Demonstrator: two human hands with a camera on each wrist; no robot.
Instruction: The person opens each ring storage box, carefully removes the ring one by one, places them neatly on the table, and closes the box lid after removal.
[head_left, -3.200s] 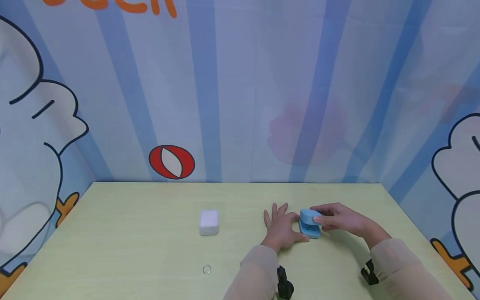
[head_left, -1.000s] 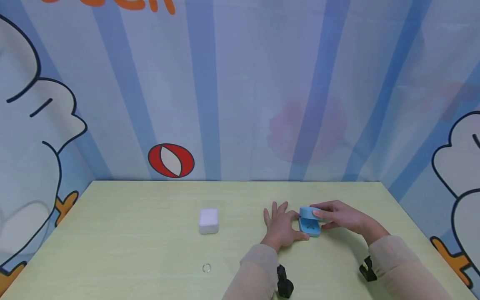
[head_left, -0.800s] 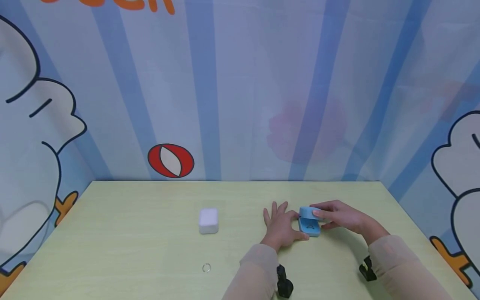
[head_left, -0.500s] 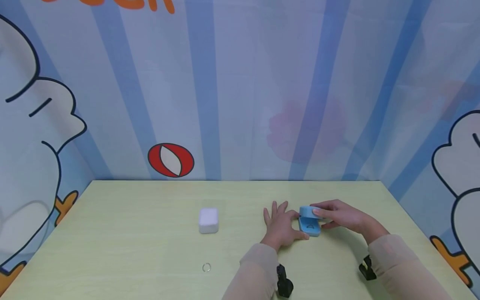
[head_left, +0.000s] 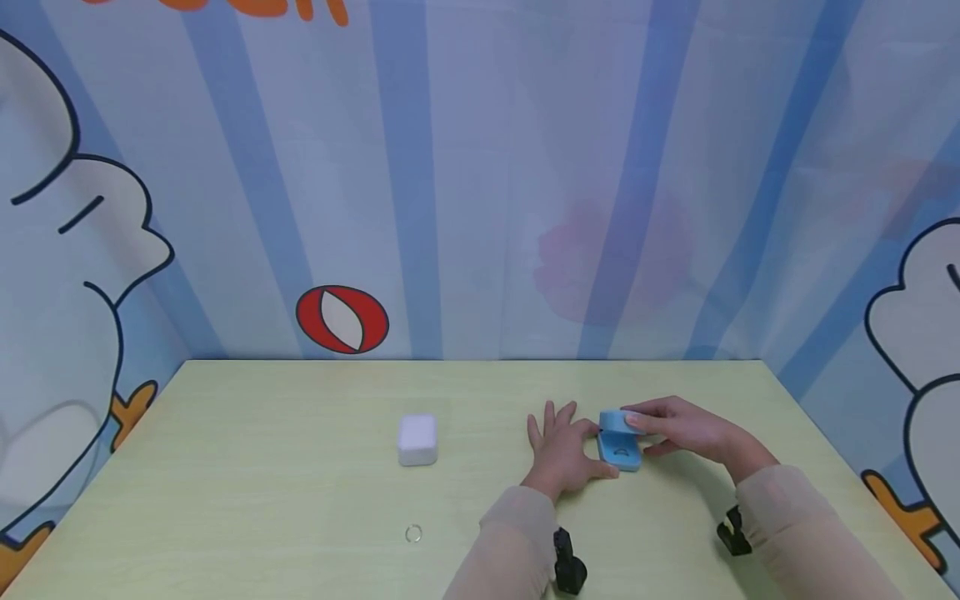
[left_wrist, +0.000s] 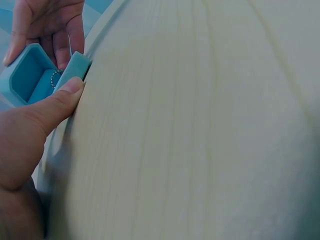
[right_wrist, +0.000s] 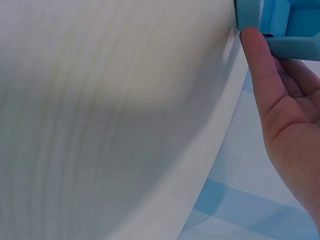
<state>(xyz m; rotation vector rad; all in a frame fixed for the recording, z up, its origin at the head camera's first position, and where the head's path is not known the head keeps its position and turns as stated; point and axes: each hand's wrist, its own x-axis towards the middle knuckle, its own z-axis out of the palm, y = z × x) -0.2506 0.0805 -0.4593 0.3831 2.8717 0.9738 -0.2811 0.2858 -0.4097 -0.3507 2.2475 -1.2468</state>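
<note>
A light-blue ring box [head_left: 619,451] stands on the table with its lid [left_wrist: 22,75] lifted, and a ring [left_wrist: 55,78] sits upright in the insert of its base. My left hand [head_left: 564,458] holds the base from the left, thumb at the front and index finger at the back, other fingers spread. From the right, my right hand [head_left: 686,432] grips the lid between thumb and fingers, with a lower finger close beside the base. In the right wrist view, that finger reaches the edge of the ring box [right_wrist: 249,14].
A pale lavender box [head_left: 417,439] stands on the table [head_left: 285,483] left of the hands. Nearer the front lies a loose thin ring [head_left: 413,533]. A striped, printed cloth [head_left: 480,183] hangs behind the table.
Since the earliest frame, the lid has been raised further by my right hand, and the ring inside has come into view. My left hand has stayed in place on the base.
</note>
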